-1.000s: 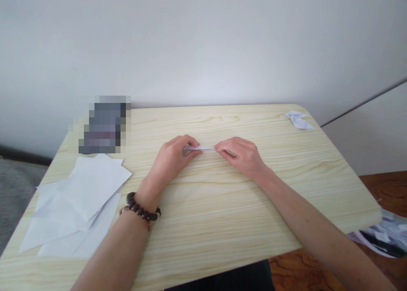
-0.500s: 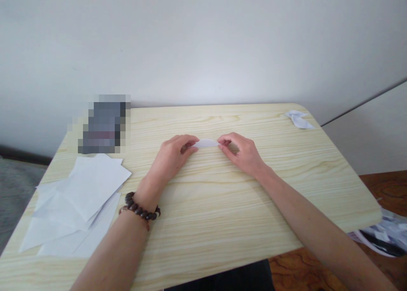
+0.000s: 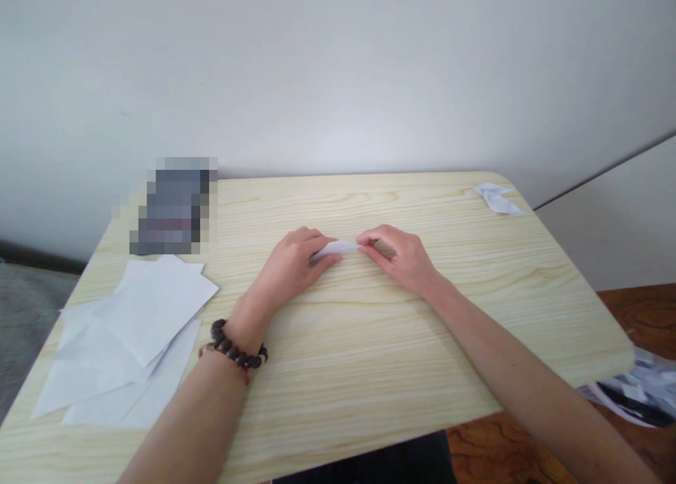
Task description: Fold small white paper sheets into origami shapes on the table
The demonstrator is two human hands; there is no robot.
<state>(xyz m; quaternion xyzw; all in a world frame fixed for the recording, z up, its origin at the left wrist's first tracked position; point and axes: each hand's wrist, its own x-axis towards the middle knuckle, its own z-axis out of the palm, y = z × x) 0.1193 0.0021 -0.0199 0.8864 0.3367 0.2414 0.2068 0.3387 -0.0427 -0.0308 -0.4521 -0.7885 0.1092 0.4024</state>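
A narrow piece of folded white paper [image 3: 341, 246] spans the gap between my two hands over the middle of the table [image 3: 370, 343]. My left hand [image 3: 298, 262] grips its left end between thumb and fingers, covering that part. At the opposite tip, my right hand [image 3: 398, 255] pinches the paper with thumb and forefinger. Dark beaded bracelets [image 3: 232, 346] circle my left wrist.
Several loose sheets of white paper [image 3: 153, 308] lie overlapping at the table's left. Behind them is a dark, pixelated object [image 3: 169, 209]. A folded paper shape [image 3: 497, 199] rests near the back right corner. Below the right edge stands a container of paper scraps [image 3: 652, 382].
My left hand has shifted slightly right along the paper, covering more of its left end. My right hand has moved a little left and down, and the paper now tilts slightly.
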